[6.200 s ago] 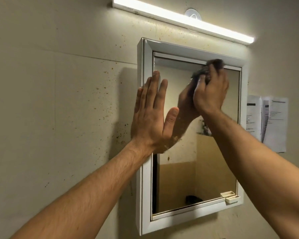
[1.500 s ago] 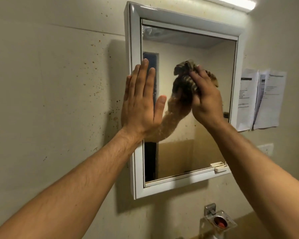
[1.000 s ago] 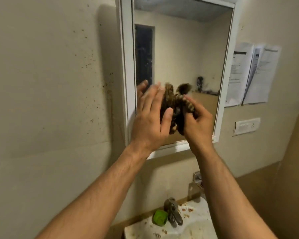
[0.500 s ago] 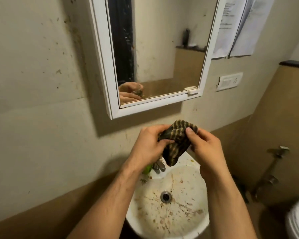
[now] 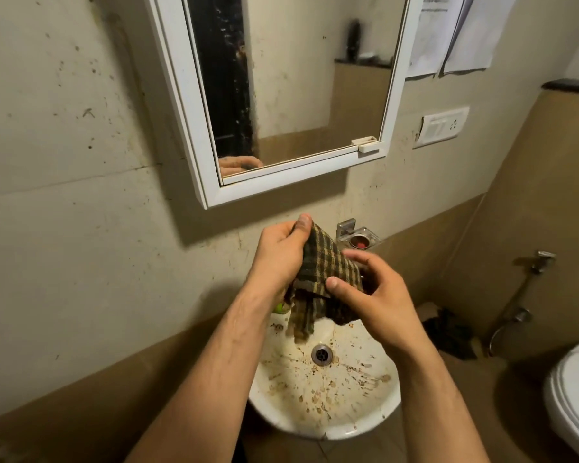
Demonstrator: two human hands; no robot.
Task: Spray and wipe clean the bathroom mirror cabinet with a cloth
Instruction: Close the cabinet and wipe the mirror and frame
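Pinches the upper corner of the cloth (image 5: 325, 262) between the thumb and curled fingers (image 5: 303, 225) of the left hand (image 5: 278, 252). Grips the lower fold with the right hand (image 5: 371, 289), thumb pressed on the near face, the other fingers (image 5: 358, 257) loosely spread behind. Lets the rest of the checked fabric hang in a bunch over the sink (image 5: 348, 412), above the drain and apart from it.

Head view, set against the seconds before: no longer braces the left palm flat on the white frame, no longer rubs the glass with the right. Keeps both hands low now, well below the mirror cabinet (image 5: 194, 105), which hangs untouched with its door closed. Holds in two hands, partly opened out, what was a one-handed wad.

Reads as a pause in the wiping, not an end: probably a refold to find a cleaner face. Shows specks on the glass (image 5: 298, 78) near its dark left strip, so likely calls for another pass there and along the frame. Shows no spray bottle anywhere.

Also takes in a soap dish (image 5: 360, 240) on the wall just behind the cloth, papers (image 5: 448, 31) and a switch plate (image 5: 443, 125) to the cabinet's right, and a toilet (image 5: 575, 396) at the right edge.
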